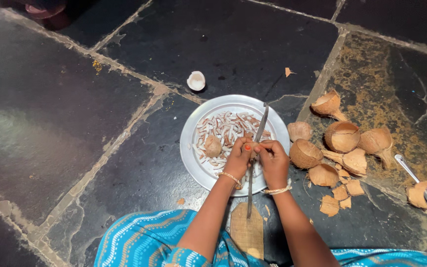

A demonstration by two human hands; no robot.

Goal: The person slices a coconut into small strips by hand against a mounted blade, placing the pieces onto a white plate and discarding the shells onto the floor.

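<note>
Both hands (255,157) pinch a coconut piece against the upright blade (258,143); judging by this, slicing safely calls for fingertips kept behind the edge, slivers dropping onto the steel plate (193,158).

Single head-worn view, directed steeply downward from above the seated person, stone floor (50,123) seen at arm's length, both forearms entering from the lower edge

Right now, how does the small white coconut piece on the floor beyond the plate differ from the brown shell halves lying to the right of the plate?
The white coconut piece lies alone on the dark stone floor; the brown shell halves lie heaped with broken shards. The piece shows a pale white inside; the halves are brown and empty. It also looks smaller than the halves. Both lie on the floor, off the metal plate, away from both hands.
</note>
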